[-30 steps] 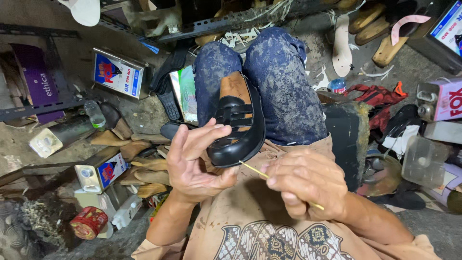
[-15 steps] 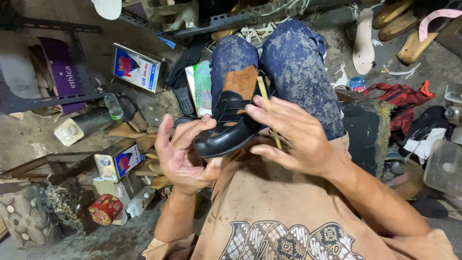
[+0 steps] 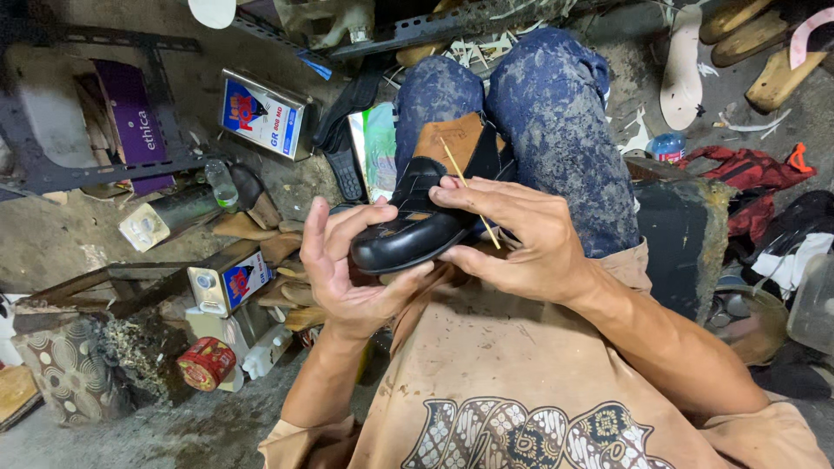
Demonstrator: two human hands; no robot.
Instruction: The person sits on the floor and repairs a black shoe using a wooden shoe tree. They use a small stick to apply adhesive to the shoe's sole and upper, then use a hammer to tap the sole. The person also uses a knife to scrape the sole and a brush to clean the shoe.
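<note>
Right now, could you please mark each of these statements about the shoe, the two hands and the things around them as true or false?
1. The left hand cups the toe end of a black shoe. True.
2. The right hand holds a pair of scissors. False: it holds a thin stick against the shoe.
3. The shoe rests over the person's knees. True.
4. The shoe is white. False: it is black with a tan lining.
5. A small red tin lies on the floor on the left hand's side. True.
</note>
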